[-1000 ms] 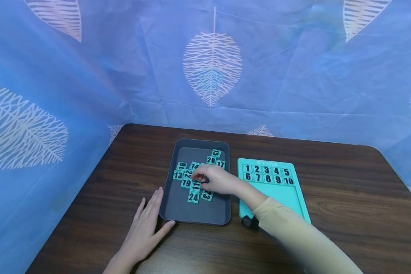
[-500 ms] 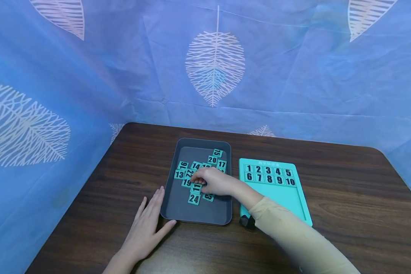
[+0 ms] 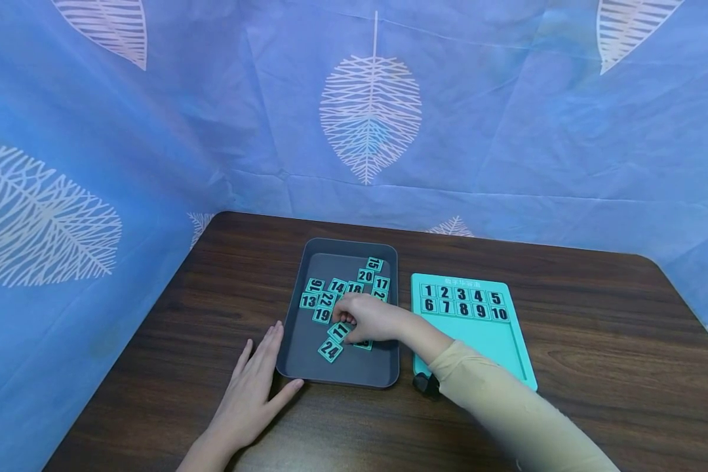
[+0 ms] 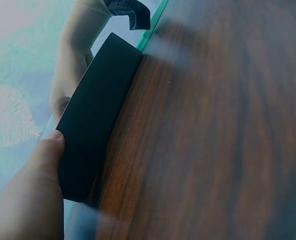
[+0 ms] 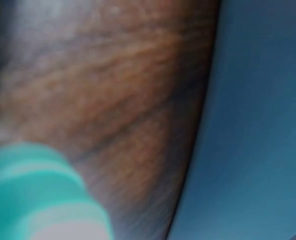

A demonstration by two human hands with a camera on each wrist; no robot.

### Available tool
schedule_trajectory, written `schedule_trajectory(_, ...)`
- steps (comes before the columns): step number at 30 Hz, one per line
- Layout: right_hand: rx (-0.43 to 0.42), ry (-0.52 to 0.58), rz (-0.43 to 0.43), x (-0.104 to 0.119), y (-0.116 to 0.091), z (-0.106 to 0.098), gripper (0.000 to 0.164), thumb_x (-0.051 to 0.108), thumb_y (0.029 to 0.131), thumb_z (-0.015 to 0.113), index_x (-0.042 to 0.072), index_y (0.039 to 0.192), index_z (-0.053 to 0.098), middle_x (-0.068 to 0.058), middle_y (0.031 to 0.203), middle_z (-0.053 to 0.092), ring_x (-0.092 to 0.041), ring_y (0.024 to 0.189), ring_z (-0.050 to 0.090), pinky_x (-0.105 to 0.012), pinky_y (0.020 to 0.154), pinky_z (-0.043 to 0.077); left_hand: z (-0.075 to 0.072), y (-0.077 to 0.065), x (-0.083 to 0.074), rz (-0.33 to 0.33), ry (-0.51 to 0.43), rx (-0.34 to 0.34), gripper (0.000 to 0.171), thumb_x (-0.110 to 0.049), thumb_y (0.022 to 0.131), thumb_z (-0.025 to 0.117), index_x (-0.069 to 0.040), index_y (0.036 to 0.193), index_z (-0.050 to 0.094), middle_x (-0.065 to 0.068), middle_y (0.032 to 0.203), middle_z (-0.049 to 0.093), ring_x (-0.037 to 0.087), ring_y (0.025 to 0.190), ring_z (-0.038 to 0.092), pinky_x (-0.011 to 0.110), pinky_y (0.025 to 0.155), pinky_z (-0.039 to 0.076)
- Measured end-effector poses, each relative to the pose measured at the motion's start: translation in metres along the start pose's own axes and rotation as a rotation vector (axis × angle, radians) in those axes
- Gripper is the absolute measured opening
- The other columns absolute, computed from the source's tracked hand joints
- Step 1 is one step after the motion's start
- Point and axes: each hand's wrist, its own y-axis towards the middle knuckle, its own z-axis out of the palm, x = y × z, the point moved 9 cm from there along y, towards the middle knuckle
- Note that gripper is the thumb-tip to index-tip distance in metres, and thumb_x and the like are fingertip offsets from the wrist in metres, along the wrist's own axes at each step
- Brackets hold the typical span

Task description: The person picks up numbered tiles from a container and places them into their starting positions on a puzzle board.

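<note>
In the head view, a dark grey tray (image 3: 304, 360) holds several turquoise number tiles. My right hand (image 3: 368, 316) reaches into it with fingers curled, pinching the tile numbered 11 (image 3: 339, 331) between fingertips and thumb. Touching that tile's lower left is the tile numbered 24 (image 3: 330, 350). Part of another tile (image 3: 364, 345) shows beneath the hand; its number is hidden. My left hand (image 3: 248, 387) lies with straight fingers along the tray's left side, thumb at the near left corner. In the left wrist view, the left thumb (image 4: 45, 155) touches the tray wall (image 4: 98, 120).
Right of the tray, a turquoise number board (image 3: 478, 341) holds tiles 1 to 10 in two rows. A small black object (image 3: 427, 385) is at its near left corner, by my right sleeve (image 3: 507, 400). A blue leaf-patterned cloth (image 3: 478, 131) hangs behind the brown table (image 3: 596, 328).
Tiles 11 and 24 have turned and slid toward the near side of the tray, moving with my right hand's fingers. My left hand stays in place.
</note>
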Motion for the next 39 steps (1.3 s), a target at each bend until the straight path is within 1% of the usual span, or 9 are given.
schedule_trajectory(7, -0.008, -0.024, 0.019, 0.003, -0.003, 0.000, 0.022, 0.011, 0.082, 0.075, 0.007, 0.101, 0.064, -0.003, 0.088, 0.053, -0.013, 0.077, 0.045, -0.024, 0.065, 0.042, 0.000, 0.000, -0.001, 0.022, 0.010, -0.016, 0.087, -0.055, 0.091, 0.054, -0.017, 0.155, 0.010, 0.003, 0.158, 0.018, 0.020, 0.142, 0.021, 0.051, 0.114, 0.010)
schedule_trajectory(11, -0.082, -0.037, 0.041, 0.002, -0.010, -0.009, 0.024, 0.016, 0.082, 0.076, 0.007, 0.097, 0.060, -0.003, 0.087, 0.053, -0.013, 0.076, 0.046, -0.025, 0.066, 0.043, 0.001, 0.000, 0.000, 0.004, 0.009, -0.004, 0.087, -0.057, 0.091, 0.053, -0.019, 0.155, 0.009, 0.000, 0.159, 0.016, 0.018, 0.143, 0.019, 0.050, 0.114, 0.009)
schedule_trajectory(14, -0.147, -0.037, 0.039, 0.001, -0.020, -0.022, 0.026, 0.018, 0.082, 0.076, 0.007, 0.100, 0.061, -0.002, 0.088, 0.055, -0.013, 0.078, 0.050, -0.024, 0.068, 0.046, 0.001, -0.001, 0.000, 0.001, 0.009, 0.001, 0.088, -0.057, 0.091, 0.054, -0.019, 0.155, 0.008, 0.000, 0.159, 0.016, 0.018, 0.143, 0.019, 0.051, 0.114, 0.010)
schedule_trajectory(18, -0.228, -0.055, 0.046, -0.002, -0.039, -0.044, 0.031, 0.018, 0.083, 0.074, 0.006, 0.110, 0.064, -0.002, 0.092, 0.058, -0.014, 0.081, 0.052, -0.025, 0.070, 0.048, 0.001, -0.001, 0.000, 0.000, 0.008, 0.007, 0.088, -0.057, 0.091, 0.053, -0.019, 0.155, 0.007, 0.001, 0.159, 0.015, 0.018, 0.143, 0.018, 0.051, 0.114, 0.009)
schedule_trajectory(22, -0.310, -0.051, 0.134, -0.012, -0.065, -0.066, 0.035, 0.020, 0.085, 0.074, 0.006, 0.116, 0.065, 0.000, 0.096, 0.058, -0.015, 0.084, 0.054, -0.029, 0.071, 0.051, 0.001, -0.001, 0.001, -0.007, 0.009, 0.015, 0.089, -0.059, 0.091, 0.052, -0.020, 0.155, 0.006, 0.000, 0.159, 0.015, 0.016, 0.143, 0.017, 0.049, 0.115, 0.008)
schedule_trajectory(25, -0.380, -0.045, 0.175, -0.022, -0.086, -0.077, 0.035, 0.020, 0.085, 0.074, 0.006, 0.116, 0.065, -0.001, 0.099, 0.058, -0.017, 0.086, 0.056, -0.034, 0.073, 0.053, 0.001, -0.001, 0.000, 0.000, 0.013, 0.007, 0.089, -0.059, 0.091, 0.053, -0.019, 0.155, 0.007, 0.000, 0.159, 0.015, 0.016, 0.143, 0.017, 0.049, 0.114, 0.009)
schedule_trajectory(29, -0.447, -0.082, 0.182, -0.034, -0.112, -0.086, 0.035, 0.018, 0.082, 0.077, 0.005, 0.113, 0.066, -0.003, 0.099, 0.060, -0.019, 0.084, 0.056, -0.038, 0.071, 0.053, 0.000, -0.001, 0.000, 0.008, 0.011, -0.004, 0.088, -0.058, 0.091, 0.054, -0.018, 0.155, 0.009, 0.000, 0.159, 0.016, 0.016, 0.143, 0.018, 0.049, 0.114, 0.009)
schedule_trajectory(33, -0.457, -0.112, 0.224, -0.051, -0.132, -0.088, 0.032, 0.014, 0.082, 0.077, 0.004, 0.110, 0.066, -0.005, 0.099, 0.061, -0.020, 0.084, 0.058, -0.039, 0.071, 0.053, -0.001, -0.001, -0.001, 0.007, 0.006, -0.004, 0.088, -0.057, 0.091, 0.054, -0.017, 0.155, 0.010, 0.000, 0.159, 0.016, 0.017, 0.143, 0.018, 0.049, 0.114, 0.009)
schedule_trajectory(39, -0.427, -0.140, 0.299, -0.074, -0.152, -0.082, 0.031, 0.012, 0.080, 0.077, 0.000, 0.107, 0.066, -0.007, 0.094, 0.062, -0.021, 0.081, 0.058, -0.038, 0.070, 0.053, 0.000, -0.001, -0.001, 0.002, 0.004, 0.005, 0.088, -0.058, 0.091, 0.053, -0.018, 0.155, 0.009, 0.000, 0.159, 0.015, 0.017, 0.143, 0.018, 0.049, 0.114, 0.009)
